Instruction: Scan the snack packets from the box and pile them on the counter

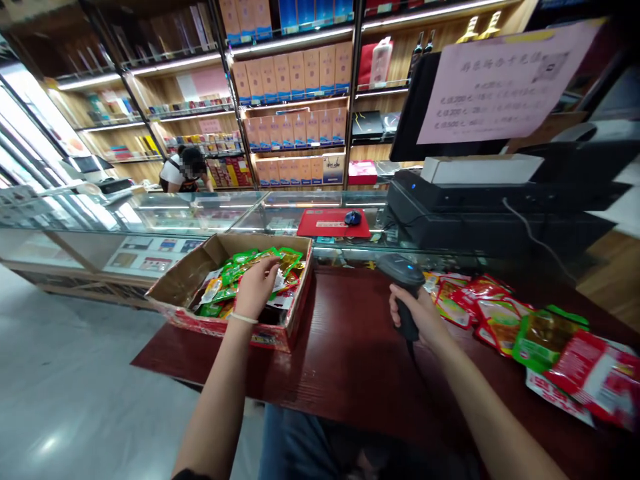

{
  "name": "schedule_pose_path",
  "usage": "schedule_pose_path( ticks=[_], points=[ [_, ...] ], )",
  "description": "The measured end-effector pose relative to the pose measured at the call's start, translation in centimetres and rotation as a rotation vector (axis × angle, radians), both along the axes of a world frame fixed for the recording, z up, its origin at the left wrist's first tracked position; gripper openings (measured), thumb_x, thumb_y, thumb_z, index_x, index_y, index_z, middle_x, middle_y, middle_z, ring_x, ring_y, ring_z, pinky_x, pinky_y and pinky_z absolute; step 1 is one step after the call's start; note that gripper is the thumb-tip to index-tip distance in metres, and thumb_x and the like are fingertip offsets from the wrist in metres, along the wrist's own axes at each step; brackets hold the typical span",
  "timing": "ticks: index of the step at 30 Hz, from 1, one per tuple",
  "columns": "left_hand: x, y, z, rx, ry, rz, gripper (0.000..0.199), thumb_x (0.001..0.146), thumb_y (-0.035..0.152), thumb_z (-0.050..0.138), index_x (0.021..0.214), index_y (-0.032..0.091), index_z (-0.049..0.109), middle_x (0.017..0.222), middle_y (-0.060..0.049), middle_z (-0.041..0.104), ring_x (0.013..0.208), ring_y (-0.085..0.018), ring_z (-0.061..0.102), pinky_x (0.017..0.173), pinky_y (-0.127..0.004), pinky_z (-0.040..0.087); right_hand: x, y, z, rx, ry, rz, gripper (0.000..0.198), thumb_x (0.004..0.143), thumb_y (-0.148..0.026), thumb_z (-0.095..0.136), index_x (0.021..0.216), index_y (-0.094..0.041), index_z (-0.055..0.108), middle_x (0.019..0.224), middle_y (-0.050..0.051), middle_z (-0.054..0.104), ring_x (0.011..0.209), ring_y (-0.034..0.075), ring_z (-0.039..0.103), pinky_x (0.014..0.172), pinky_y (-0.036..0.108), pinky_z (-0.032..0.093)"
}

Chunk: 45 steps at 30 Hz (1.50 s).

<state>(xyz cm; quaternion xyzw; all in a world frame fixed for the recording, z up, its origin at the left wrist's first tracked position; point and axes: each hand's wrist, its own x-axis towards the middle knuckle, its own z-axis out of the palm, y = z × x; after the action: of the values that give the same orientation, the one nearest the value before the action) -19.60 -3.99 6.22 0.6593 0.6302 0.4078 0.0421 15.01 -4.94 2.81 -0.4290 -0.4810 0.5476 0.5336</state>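
My right hand is wrapped round the handle of a black barcode scanner, held above the dark red tabletop with its cord hanging down. A small blue light shows on the scanner's top. Over the open cardboard box on the left is my left hand, with a pale band at the wrist. Its fingers are loosely bent and partly apart, close to the packets; some fingers are hidden. Green and white snack packets fill much of the box. To the right of the scanner lies a row of red and green snack packets.
A glass display counter runs behind the table. On it are a red mat with a mouse, and a black register with a monitor carrying a pink sign. A person bends behind the counter, before stocked shelves.
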Motion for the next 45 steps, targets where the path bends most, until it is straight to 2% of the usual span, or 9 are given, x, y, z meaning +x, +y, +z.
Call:
schedule_pose_path(
  ticks=[8,12,15,19,26,32,39,42,45],
  points=[
    [2.4,-1.1,2.7,0.037,0.179,0.138,0.035,0.093,0.043,0.044,0.112,0.026,0.067,0.102,-0.004,0.074,0.087,-0.023,0.07,0.074,-0.031,0.051,4.2,0.6,0.4,0.018,-0.009,-0.096,0.036,0.075,-0.05,0.072,0.082,-0.022,0.05,0.055,-0.007,0.054,0.036,0.01,0.048,0.033,0.02,0.04],
    [7.1,-1.7,4.4,0.081,0.188,0.015,0.036,0.093,0.044,0.043,0.116,0.027,0.065,0.101,-0.003,0.074,0.085,-0.022,0.069,0.073,-0.03,0.049,7.6,1.2,0.6,0.021,-0.029,-0.159,0.039,0.072,-0.05,0.074,0.088,-0.022,0.053,0.055,-0.007,0.056,0.035,0.009,0.047,0.032,0.019,0.039],
    [11.9,-0.8,4.7,0.101,0.15,-0.125,0.036,0.093,0.043,0.043,0.116,0.026,0.065,0.101,-0.003,0.074,0.085,-0.021,0.068,0.076,-0.03,0.05,10.5,1.1,0.7,0.04,-0.056,-0.226,0.038,0.071,-0.051,0.075,0.085,-0.022,0.054,0.054,-0.007,0.056,0.036,0.009,0.048,0.032,0.02,0.039],
    [18.7,2.2,2.8,0.055,0.056,-0.339,0.033,0.093,0.039,0.045,0.113,0.024,0.066,0.097,-0.003,0.074,0.085,-0.019,0.068,0.078,-0.029,0.05,14.5,0.1,0.7,0.036,-0.046,-0.351,0.038,0.07,-0.051,0.077,0.076,-0.022,0.054,0.052,-0.006,0.055,0.035,0.01,0.047,0.032,0.022,0.039],
    [31.0,7.1,-3.2,-0.091,-0.119,-0.64,0.024,0.09,0.031,0.051,0.103,0.022,0.069,0.103,-0.006,0.073,0.092,-0.021,0.067,0.083,-0.03,0.05,20.3,-2.2,1.0,0.024,0.038,-0.577,0.037,0.068,-0.049,0.079,0.081,-0.025,0.054,0.053,-0.005,0.054,0.036,0.01,0.046,0.031,0.023,0.038],
    [39.2,10.6,-6.7,-0.195,-0.084,-0.79,0.026,0.086,0.027,0.055,0.106,0.02,0.07,0.101,-0.008,0.073,0.089,-0.022,0.066,0.084,-0.032,0.05,23.0,-2.8,0.0,0.048,0.071,-0.679,0.035,0.073,-0.048,0.075,0.089,-0.026,0.055,0.055,-0.007,0.054,0.037,0.01,0.046,0.031,0.022,0.038],
    [45.3,12.8,-9.3,-0.307,0.132,-0.742,0.031,0.081,0.028,0.06,0.109,0.016,0.067,0.098,-0.014,0.072,0.091,-0.026,0.067,0.084,-0.033,0.048,23.6,-2.3,-0.7,0.039,0.118,-0.705,0.033,0.074,-0.048,0.073,0.089,-0.025,0.054,0.054,-0.007,0.055,0.036,0.011,0.047,0.031,0.022,0.039],
    [46.3,12.8,-9.7,-0.376,0.165,-0.722,0.028,0.074,0.025,0.066,0.1,0.016,0.069,0.099,-0.017,0.071,0.095,-0.03,0.066,0.087,-0.035,0.046,23.4,-2.0,-0.9,0.055,0.131,-0.697,0.032,0.075,-0.047,0.073,0.089,-0.025,0.054,0.054,-0.007,0.055,0.036,0.01,0.047,0.031,0.022,0.039],
    [45.7,12.9,-9.6,-0.471,0.112,-0.753,0.024,0.068,0.021,0.07,0.092,0.018,0.071,0.092,-0.013,0.072,0.089,-0.03,0.067,0.084,-0.036,0.047,23.1,-1.8,-0.8,0.062,0.139,-0.677,0.031,0.075,-0.046,0.073,0.087,-0.024,0.055,0.054,-0.007,0.054,0.036,0.01,0.047,0.031,0.022,0.039]
  ],
)
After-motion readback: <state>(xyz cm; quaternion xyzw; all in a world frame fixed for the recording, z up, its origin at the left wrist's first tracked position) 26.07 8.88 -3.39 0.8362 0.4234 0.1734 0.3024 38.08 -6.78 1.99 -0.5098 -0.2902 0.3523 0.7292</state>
